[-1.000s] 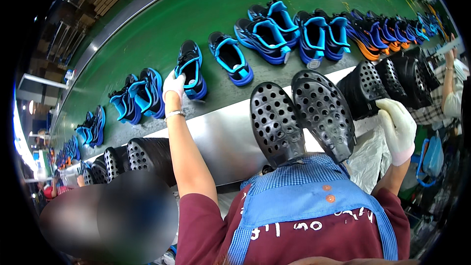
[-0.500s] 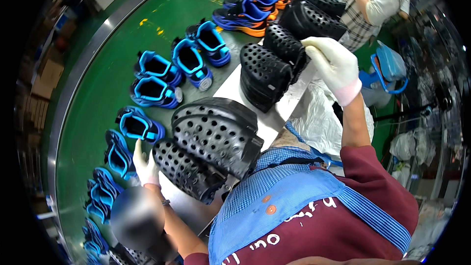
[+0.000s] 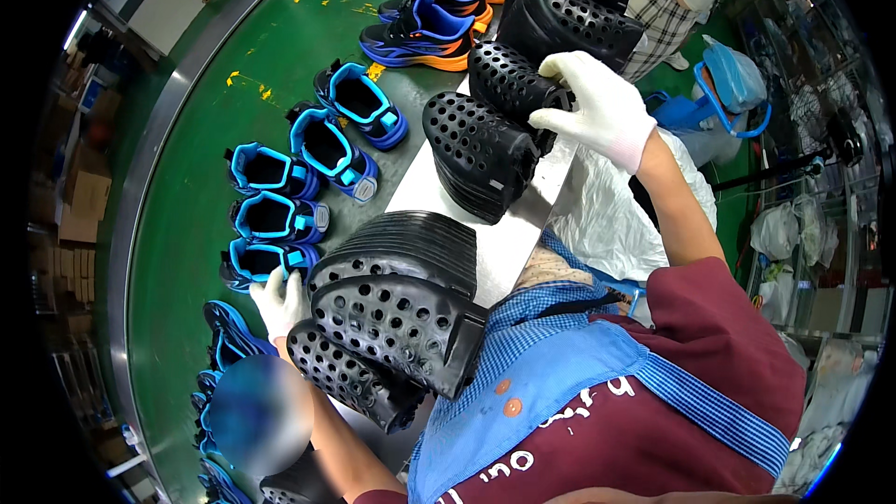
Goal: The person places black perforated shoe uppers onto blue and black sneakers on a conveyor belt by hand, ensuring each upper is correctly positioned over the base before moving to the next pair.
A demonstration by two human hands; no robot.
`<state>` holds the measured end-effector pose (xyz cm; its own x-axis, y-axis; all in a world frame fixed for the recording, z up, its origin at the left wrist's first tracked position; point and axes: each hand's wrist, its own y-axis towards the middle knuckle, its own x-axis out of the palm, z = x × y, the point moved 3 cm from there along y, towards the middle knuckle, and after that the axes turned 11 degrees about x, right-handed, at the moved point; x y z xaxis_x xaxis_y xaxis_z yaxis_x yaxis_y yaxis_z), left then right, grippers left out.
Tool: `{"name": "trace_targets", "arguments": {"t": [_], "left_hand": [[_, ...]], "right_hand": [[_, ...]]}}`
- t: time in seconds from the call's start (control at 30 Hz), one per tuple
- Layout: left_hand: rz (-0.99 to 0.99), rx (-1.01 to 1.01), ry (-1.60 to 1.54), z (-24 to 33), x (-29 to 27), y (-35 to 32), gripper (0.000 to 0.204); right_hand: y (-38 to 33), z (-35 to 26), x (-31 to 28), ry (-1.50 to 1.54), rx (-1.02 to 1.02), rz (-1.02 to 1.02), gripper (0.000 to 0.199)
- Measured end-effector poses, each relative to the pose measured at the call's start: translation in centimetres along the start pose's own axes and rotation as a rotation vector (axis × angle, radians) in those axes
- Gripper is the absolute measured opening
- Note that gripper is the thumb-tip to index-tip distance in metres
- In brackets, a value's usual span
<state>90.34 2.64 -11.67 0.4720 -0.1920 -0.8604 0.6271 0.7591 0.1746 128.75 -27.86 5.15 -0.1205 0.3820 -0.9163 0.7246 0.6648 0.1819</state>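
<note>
My right hand (image 3: 597, 112), in a white glove, curves its thumb and fingers apart around the end of a black perforated shoe-shaped form (image 3: 509, 79). Another such form (image 3: 476, 145) lies against it. My left hand (image 3: 280, 306), also gloved, has its fingers spread at the heel of a blue-and-black sneaker (image 3: 266, 261). The fingertips look to touch the heel, though they partly cover it. Close to my left wrist, larger black perforated forms (image 3: 397, 322) lie in a cluster in front of my apron. A blurred round patch hides part of my left forearm.
Blue sneakers (image 3: 331, 149) stand in a curved row on the green surface (image 3: 187, 187). Blue-and-orange sneakers (image 3: 420, 37) line up farther off, beside more black forms (image 3: 579, 28). A white plastic bag (image 3: 625, 215) sits under my right arm. A person in plaid (image 3: 653, 9) stands at far right.
The rows of shoes have slid down the view. My right hand has opened its thumb and fingers wider around the black form's end. My left hand still reaches to the same sneaker.
</note>
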Motion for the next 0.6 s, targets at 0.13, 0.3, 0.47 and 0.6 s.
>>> {"name": "trace_targets", "arguments": {"t": [0.13, 0.3, 0.47, 0.6], "left_hand": [[-0.1, 0.08, -0.007, 0.4, 0.7, 1.4, 0.026], [-0.019, 0.033, -0.161, -0.3, 1.7, 1.2, 0.032], [-0.072, -0.012, -0.479, -3.5, -0.6, -0.1, 0.048], [0.041, -0.109, -0.46, 1.6, -6.0, 0.1, 0.049]], "right_hand": [[0.1, -0.3, 0.5, -0.01, -0.058, 0.04, 0.044], [-0.1, -0.4, -0.6, -0.024, -0.138, 0.053, 0.041], [-0.1, -2.7, -4.1, 0.109, -0.168, 0.135, 0.04], [1.2, -2.6, -4.8, -0.059, -0.136, 0.08, 0.037]]}}
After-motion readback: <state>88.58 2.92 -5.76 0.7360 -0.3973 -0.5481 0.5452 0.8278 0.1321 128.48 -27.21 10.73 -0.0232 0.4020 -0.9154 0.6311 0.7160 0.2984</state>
